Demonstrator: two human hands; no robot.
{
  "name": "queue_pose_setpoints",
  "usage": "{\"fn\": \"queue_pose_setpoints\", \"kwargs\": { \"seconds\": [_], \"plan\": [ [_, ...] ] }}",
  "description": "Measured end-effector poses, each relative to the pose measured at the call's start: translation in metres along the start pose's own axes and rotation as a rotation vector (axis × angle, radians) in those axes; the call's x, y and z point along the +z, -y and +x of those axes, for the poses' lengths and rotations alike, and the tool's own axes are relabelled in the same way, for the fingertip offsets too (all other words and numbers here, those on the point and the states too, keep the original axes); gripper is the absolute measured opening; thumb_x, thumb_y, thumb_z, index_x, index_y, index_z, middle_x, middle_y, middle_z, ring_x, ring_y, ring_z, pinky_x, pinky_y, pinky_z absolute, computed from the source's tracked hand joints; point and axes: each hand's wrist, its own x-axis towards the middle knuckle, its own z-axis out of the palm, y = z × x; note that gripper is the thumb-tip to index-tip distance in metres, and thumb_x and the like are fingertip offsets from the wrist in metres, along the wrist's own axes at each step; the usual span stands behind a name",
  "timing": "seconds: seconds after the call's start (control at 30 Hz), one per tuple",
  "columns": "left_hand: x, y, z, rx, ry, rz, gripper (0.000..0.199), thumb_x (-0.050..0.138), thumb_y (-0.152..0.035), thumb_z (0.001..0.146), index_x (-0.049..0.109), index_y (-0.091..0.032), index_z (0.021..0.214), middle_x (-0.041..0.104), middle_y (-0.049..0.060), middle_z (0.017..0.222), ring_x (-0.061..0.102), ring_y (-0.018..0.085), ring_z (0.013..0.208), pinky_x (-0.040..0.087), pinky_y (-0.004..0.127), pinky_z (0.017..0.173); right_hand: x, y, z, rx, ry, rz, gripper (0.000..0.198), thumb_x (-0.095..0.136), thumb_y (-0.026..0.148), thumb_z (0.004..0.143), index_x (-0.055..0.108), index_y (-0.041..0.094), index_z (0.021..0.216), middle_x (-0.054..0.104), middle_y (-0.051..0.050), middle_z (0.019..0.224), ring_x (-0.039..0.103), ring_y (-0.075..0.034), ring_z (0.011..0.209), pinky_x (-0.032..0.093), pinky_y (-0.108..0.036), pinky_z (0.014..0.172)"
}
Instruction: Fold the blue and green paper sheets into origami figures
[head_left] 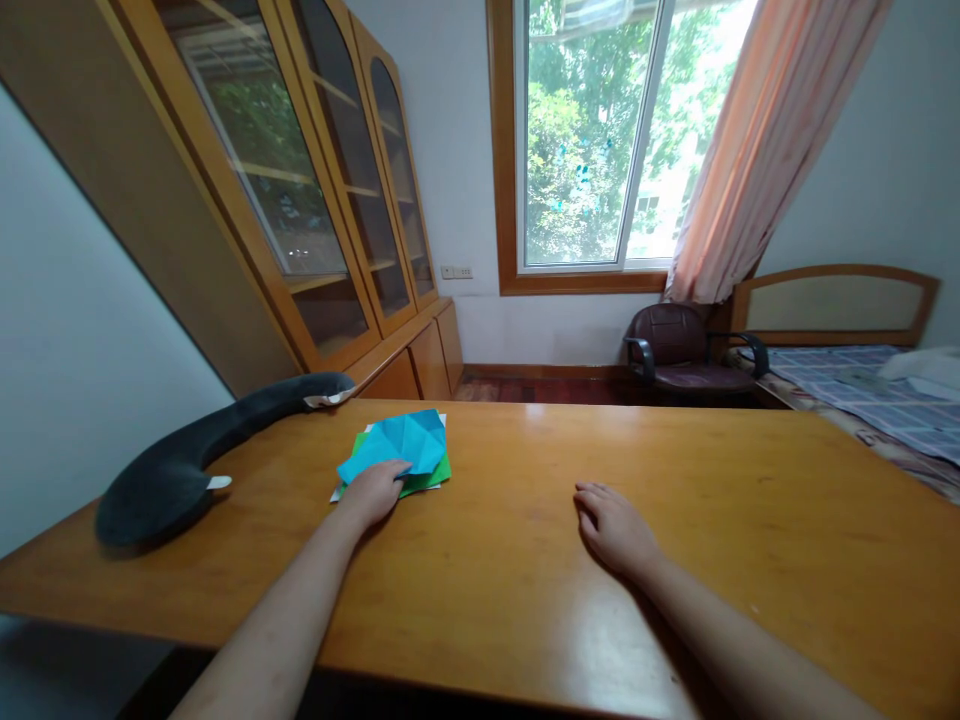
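A blue sheet of paper [405, 440] with fold creases lies on a small stack at the left of the table. Under it show the edges of a green sheet [439, 472] and of white paper [335, 494]. My left hand [379, 488] is closed on the near edge of the blue sheet, thumb and fingers pressed together there; the fingertips are partly hidden. Farther right, my right hand [611, 522] rests palm down on the wooden table [510, 560], its fingers lying flat with nothing in them.
A dark curved cushion-like object [169, 480] with a white tag lies on the table's left side. Beyond the table stand a glass-door cabinet [352, 190], a maroon armchair [671, 350] and a bed [832, 370]. A pink curtain [772, 130] hangs beside the window.
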Motion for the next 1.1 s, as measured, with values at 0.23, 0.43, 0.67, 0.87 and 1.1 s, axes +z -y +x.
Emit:
{"fn": "queue_pose_setpoints", "kwargs": {
  "seconds": [0.23,0.43,0.67,0.87,1.1],
  "plan": [
    [-0.031,-0.010,0.011,0.082,-0.238,0.024,0.032,0.048,-0.017,0.082,0.064,-0.018,0.109,0.068,0.001,0.116,0.059,0.018,0.109,0.043,0.031,0.098,-0.002,-0.002,-0.001,-0.005,0.006,-0.002,0.030,0.044,0.020,0.085,0.069,0.018,0.103,0.065,-0.010,0.121,0.056,-0.021,0.114,0.038,-0.035,0.103],
    [-0.051,-0.058,0.021,0.220,-0.379,-0.059,0.040,0.042,-0.015,0.082,0.062,-0.015,0.117,0.064,0.007,0.124,0.057,0.021,0.116,0.041,0.037,0.104,-0.005,0.000,-0.002,0.001,0.011,-0.005,0.030,0.044,0.020,0.085,0.069,0.019,0.102,0.064,-0.009,0.123,0.056,-0.020,0.115,0.037,-0.033,0.103],
    [-0.029,-0.140,0.022,0.460,-0.372,-0.186,0.044,0.042,-0.012,0.079,0.065,-0.021,0.116,0.063,0.006,0.124,0.056,0.021,0.116,0.043,0.041,0.105,-0.003,-0.001,-0.001,0.016,-0.006,0.030,0.028,0.045,0.019,0.084,0.069,0.020,0.098,0.064,-0.008,0.122,0.056,-0.019,0.115,0.036,-0.033,0.104],
    [0.018,-0.195,0.020,0.537,-0.203,-0.212,0.054,0.045,-0.004,0.071,0.065,-0.023,0.117,0.061,0.005,0.127,0.054,0.021,0.117,0.041,0.038,0.105,-0.004,-0.004,-0.001,0.049,-0.029,0.115,0.028,0.045,0.017,0.083,0.068,0.020,0.098,0.067,-0.007,0.116,0.058,-0.019,0.109,0.040,-0.031,0.099],
    [0.059,-0.217,0.010,0.544,0.006,-0.206,0.053,0.048,-0.007,0.072,0.064,-0.029,0.118,0.059,0.003,0.130,0.048,0.026,0.123,0.029,0.049,0.110,0.012,-0.036,0.007,0.358,-0.252,0.331,0.031,0.042,0.021,0.082,0.064,0.020,0.104,0.069,-0.010,0.104,0.063,-0.023,0.097,0.049,-0.035,0.088]
  ]
}}
